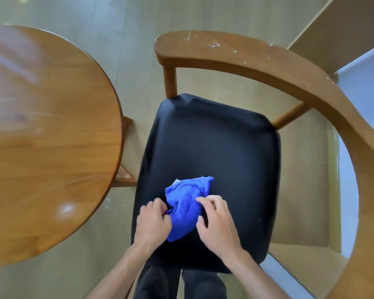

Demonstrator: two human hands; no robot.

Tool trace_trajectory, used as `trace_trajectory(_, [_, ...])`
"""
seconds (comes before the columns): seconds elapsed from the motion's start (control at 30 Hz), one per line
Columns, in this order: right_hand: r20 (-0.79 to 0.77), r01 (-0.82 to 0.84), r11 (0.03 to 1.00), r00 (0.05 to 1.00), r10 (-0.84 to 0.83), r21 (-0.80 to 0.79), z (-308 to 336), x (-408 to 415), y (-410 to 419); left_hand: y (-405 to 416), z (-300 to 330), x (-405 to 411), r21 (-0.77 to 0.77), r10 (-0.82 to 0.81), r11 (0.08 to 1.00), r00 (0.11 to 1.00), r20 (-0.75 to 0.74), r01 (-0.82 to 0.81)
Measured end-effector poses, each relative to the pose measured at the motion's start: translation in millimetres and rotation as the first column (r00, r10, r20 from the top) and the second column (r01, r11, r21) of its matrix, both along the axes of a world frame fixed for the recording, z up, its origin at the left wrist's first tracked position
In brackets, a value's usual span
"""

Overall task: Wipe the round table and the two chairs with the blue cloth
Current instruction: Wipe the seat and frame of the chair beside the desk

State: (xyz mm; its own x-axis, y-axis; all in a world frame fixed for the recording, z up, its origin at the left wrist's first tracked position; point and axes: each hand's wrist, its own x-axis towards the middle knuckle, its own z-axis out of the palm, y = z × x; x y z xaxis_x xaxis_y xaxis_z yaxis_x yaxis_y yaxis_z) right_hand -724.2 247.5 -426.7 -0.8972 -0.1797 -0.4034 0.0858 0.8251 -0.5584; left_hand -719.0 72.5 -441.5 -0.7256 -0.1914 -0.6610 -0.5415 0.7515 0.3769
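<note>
Head view looks down on the cloth (185,207), bunched blue on the black seat (214,147) near its front edge. Left hand (153,223) pinches the cloth's left fold with curled fingers; right hand (216,221) rests bent fingertips on its right side. Around the seat curves the chair's (268,59) wooden armrest. Left of it stands the round table (45,137).

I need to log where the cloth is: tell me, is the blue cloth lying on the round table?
No, the blue cloth lies bunched on the black seat of the chair, beside the round table.
</note>
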Motion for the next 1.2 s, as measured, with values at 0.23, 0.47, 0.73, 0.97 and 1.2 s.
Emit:
trace_trajectory(0.23, [-0.153,-0.55,0.772,0.774,0.615,0.318,1.7,-17.7,-11.9,10.5,0.3,34.4,-0.085,-0.344,0.931,0.931,0.122,0.355])
trace_trajectory(0.47, [-0.063,-0.413,0.87,0.894,0.444,0.269,31.0,-23.3,0.9,-5.9,50.5,4.9,0.157,-0.185,0.965,0.969,-0.161,0.21])
trace_trajectory(0.73, [0.14,0.066,0.953,0.99,-0.025,-0.296,142.7,2.6,0.8,-4.7,160.1,-36.9,0.24,-0.195,0.935,0.942,-0.273,0.263])
trace_trajectory(0.97, [0.131,0.251,0.904,0.967,-0.218,-0.347,226.1,-12.1,6.8,19.5,253.3,-52.6,0.384,-0.134,0.891,0.949,-0.286,0.241])
trace_trajectory(1.2, [0.189,0.2,0.881,0.973,-0.129,-0.429,295.4,-35.1,28.4,33.8,312.8,-52.4,0.506,-0.044,0.833,0.938,-0.344,0.225])
